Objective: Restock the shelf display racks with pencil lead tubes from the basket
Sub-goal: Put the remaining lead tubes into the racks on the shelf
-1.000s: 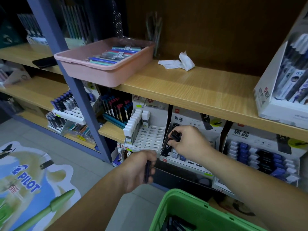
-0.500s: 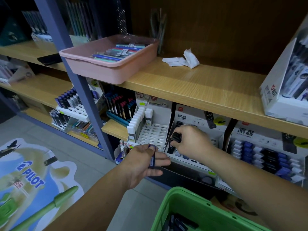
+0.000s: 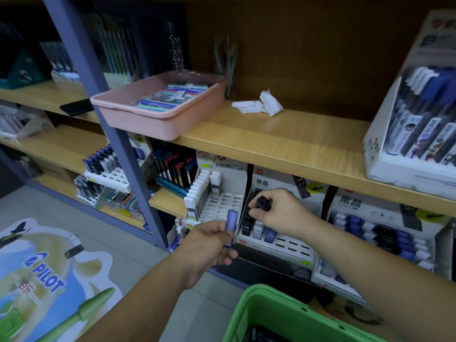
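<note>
Now, left hand pinching blue tube, right hand gripping black tube, HB rack

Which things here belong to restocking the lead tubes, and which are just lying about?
Job: left hand pinching blue plastic lead tube; right hand gripping black plastic lead tube; white cardboard display rack; green plastic basket.
Lying about: pink plastic tray; crumpled white paper; black phone.
</note>
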`<act>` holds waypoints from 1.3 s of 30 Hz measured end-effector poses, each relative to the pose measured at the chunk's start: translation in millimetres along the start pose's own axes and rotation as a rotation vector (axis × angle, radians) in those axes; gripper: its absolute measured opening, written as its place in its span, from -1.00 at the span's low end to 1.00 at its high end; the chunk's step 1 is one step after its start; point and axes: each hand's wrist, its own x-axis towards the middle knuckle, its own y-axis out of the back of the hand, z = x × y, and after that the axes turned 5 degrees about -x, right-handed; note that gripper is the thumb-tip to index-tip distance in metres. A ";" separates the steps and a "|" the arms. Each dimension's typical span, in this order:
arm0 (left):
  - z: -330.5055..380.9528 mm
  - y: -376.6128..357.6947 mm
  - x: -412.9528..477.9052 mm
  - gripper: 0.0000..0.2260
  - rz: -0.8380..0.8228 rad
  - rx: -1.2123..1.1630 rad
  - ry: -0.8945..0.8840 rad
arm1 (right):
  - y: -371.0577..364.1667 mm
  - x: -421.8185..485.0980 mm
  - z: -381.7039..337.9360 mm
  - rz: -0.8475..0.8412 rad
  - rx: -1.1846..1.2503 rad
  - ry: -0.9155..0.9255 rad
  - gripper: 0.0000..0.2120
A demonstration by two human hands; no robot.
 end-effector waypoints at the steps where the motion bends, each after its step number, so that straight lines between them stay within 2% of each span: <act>1: 0.5 -1.2 -0.1 -0.86 -0.014 0.010 -0.017 | 6.5 -0.5 -0.2 -0.004 0.066 0.001 -0.98; 3: 3.7 -5.6 -0.9 -0.86 -0.017 0.008 -0.060 | 20.2 -3.6 2.4 -0.038 0.128 0.005 -0.95; 7: 9.0 -23.6 5.2 -0.85 -0.012 -0.073 -0.082 | 43.5 -10.7 23.3 -0.025 0.050 -0.034 -0.89; 11: 10.4 -55.0 9.8 -0.79 -0.044 -0.111 -0.048 | 53.1 -27.2 35.6 -0.115 0.173 -0.038 -0.75; 14: 14.0 -78.8 8.8 -0.80 -0.081 -0.114 -0.039 | 63.3 -39.1 40.4 -0.076 0.295 -0.090 -0.83; 16: 11.1 -91.7 9.9 -0.79 -0.112 -0.074 -0.046 | 71.7 -46.2 48.3 -0.036 0.295 -0.107 -0.88; 18: 0.5 -98.2 12.8 -0.80 -0.099 0.083 -0.094 | 77.9 -54.2 56.3 -0.002 0.258 -0.119 -0.85; 20: -16.4 -95.1 21.0 -0.84 -0.057 0.488 -0.262 | 80.0 -58.4 64.2 0.059 0.177 -0.134 -0.82; 22: -30.8 -90.1 24.2 -0.80 -0.091 0.914 -0.434 | 75.3 -59.4 70.4 0.128 0.153 -0.142 -0.83; 23: -34.4 -88.7 24.7 -0.76 -0.110 0.988 -0.460 | 71.3 -58.6 72.3 0.160 0.160 -0.148 -0.83; 27: -37.9 -91.9 28.6 -0.75 -0.078 1.001 -0.480 | 60.3 -50.7 77.2 0.215 0.120 -0.166 -0.85; 31: -48.7 -93.9 33.7 -0.84 -0.094 1.063 -0.576 | 56.6 -45.0 83.4 0.258 0.008 -0.180 -0.90; 35: -51.1 -87.1 38.3 -0.76 -0.119 1.093 -0.599 | 54.5 -41.1 80.5 0.287 -0.074 -0.156 -0.91; 39: -54.3 -77.7 35.0 -0.80 -0.148 1.126 -0.637 | 53.1 -36.4 74.1 0.311 -0.215 -0.135 -0.86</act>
